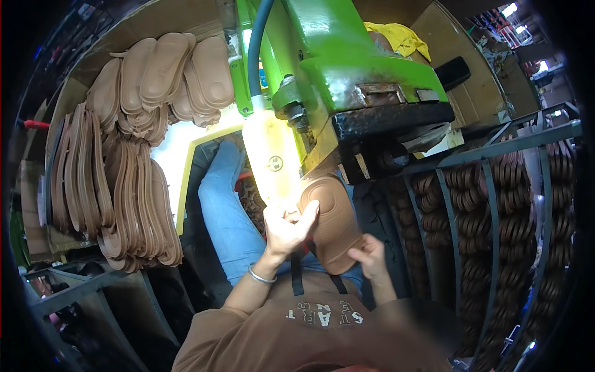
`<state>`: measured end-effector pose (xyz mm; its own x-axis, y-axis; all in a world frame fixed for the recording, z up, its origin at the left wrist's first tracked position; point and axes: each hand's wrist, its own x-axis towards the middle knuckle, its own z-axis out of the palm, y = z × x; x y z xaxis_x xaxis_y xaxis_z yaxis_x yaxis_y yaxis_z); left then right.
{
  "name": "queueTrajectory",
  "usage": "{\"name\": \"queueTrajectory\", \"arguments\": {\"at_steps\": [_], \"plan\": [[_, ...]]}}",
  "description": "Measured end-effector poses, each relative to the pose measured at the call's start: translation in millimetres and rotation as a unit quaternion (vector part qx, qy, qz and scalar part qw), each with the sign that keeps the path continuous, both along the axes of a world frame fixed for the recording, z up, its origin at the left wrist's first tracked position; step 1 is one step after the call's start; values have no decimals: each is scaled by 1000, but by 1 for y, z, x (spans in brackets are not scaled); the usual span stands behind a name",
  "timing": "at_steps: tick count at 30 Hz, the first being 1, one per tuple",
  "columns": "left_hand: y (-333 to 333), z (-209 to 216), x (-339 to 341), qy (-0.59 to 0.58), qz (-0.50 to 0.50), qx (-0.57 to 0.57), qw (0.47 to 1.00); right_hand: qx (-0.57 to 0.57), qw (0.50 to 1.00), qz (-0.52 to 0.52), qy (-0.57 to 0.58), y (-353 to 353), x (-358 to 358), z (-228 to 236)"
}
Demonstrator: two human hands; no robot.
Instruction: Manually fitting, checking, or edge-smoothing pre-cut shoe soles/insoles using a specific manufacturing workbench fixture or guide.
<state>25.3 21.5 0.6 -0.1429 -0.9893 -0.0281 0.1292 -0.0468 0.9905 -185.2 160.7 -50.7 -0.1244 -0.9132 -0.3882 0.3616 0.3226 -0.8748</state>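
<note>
A brown shoe sole (335,226) is held over my lap, just below the green machine (384,80). Its far end, marked with a rounded outline, lies close under the machine's head. My left hand (288,230) grips its left edge, thumb on top and the other fingers curled. At the near right edge, my right hand (372,255) pinches the sole between thumb and fingers. A bright lamp (268,152) hangs right above my left hand and glares over the area there.
Brown soles (139,204) stand in packed rows at the left, with more piled (164,68) behind them in a cardboard box. A metal rack (489,211) full of stacked brown soles stands on the right. A yellow cloth (401,40) lies behind the machine head.
</note>
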Motion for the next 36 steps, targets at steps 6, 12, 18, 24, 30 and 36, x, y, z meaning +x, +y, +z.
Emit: {"name": "queueTrajectory", "arguments": {"at_steps": [6,12,18,24,30,36], "plan": [[-2,19,5,67,12,-13,998,-82,983,-161,36,-55,-37,45],[-15,12,53,112,55,0,992,-120,984,-125,41,-102,-10,62],[-7,2,91,262,97,49,959,-181,961,-44,206,-109,28,57],[-5,5,50,171,82,22,982,-98,930,171,311,-72,18,-14],[-19,22,11,62,44,-44,996,-13,958,239,158,-48,70,-31],[-35,34,1,-130,54,-112,984,-3,976,209,66,-43,90,-19]]}}
